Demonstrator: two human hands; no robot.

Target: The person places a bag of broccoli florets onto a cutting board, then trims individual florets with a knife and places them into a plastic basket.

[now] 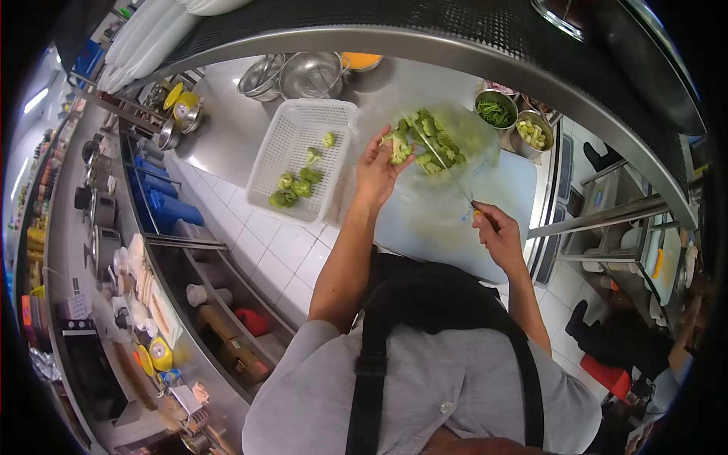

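Knife (440,158): over the plastic bag (483,140); long axis slants forward-left; tip hard to make out against broccoli (447,142)
Left hand (374,176): fingers pinching a floret (398,149); stem direction unclear
Right hand (500,236): fingers closed round the handle (477,213), mostly hiding it

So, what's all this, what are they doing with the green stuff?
Someone is working on broccoli. Their left hand holds one broccoli piece, and their right hand grips a knife, its blade pointing over a pile of broccoli. The pile is with a clear plastic bag above the cutting board. A few other pieces lie in the white basket.
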